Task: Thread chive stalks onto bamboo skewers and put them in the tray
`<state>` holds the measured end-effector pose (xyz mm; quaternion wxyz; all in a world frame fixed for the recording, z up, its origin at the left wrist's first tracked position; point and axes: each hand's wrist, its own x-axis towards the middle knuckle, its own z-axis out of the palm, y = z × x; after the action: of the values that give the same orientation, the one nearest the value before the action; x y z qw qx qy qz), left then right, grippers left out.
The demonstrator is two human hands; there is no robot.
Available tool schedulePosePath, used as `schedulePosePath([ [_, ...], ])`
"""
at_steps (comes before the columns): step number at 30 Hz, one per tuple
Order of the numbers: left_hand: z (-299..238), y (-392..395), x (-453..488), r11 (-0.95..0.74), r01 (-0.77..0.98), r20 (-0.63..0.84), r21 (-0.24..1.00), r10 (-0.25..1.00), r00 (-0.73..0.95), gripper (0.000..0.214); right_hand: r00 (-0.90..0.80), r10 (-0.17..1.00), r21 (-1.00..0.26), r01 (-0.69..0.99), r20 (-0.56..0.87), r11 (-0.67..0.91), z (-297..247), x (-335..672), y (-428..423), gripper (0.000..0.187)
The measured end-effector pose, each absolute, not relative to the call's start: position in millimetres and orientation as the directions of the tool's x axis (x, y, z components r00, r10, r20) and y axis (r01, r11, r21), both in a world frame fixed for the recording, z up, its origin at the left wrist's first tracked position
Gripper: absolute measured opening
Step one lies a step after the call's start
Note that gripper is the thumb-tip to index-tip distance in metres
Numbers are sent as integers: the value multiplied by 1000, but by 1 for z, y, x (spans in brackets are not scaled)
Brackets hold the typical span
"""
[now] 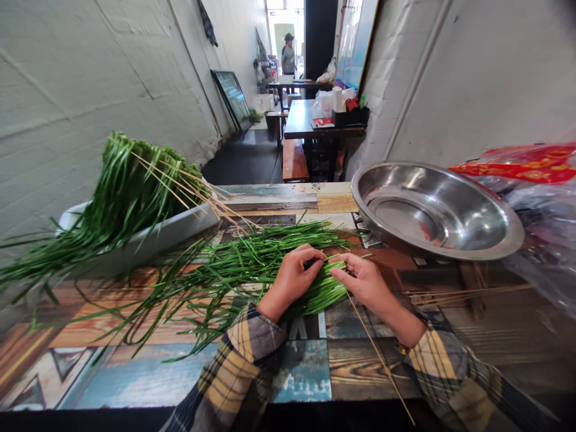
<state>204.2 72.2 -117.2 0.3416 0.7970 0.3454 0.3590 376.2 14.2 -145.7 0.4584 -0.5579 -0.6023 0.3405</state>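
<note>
A loose bunch of green garlic chives [256, 255] lies across the patterned table, with the pale stem ends to the right. My left hand [297, 273] is closed over these stems, thumb and forefinger pinched together. Facing it, my right hand [360, 279] pinches the stem ends between thumb and fingers. From beneath my right hand a thin bamboo skewer [380, 358] slants toward the table's near edge; its upper end is hidden by the stems and fingers. Threaded chives [139, 180] are piled on a white tray [157, 234] at the left, their skewers [184, 186] sticking out rightward.
A wide steel basin [450, 240] stands at the right, beside clear plastic bags [544, 222]. More bamboo skewers [468, 293] lie below the basin. Beyond the work table [288, 366] are another table [301, 114], a bench [294, 159] and a distant standing person [288, 57].
</note>
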Motion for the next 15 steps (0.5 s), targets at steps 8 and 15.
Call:
schedulePosePath([
  [8,-119,74,204,-536,294,339,792,785,518,14,29,987,-935,326,156,138,-148,376,14,26],
  [15,-120,74,204,-533,287,338,796,785,520,14,22,986,-933,329,163,146,-149,377,15,23],
])
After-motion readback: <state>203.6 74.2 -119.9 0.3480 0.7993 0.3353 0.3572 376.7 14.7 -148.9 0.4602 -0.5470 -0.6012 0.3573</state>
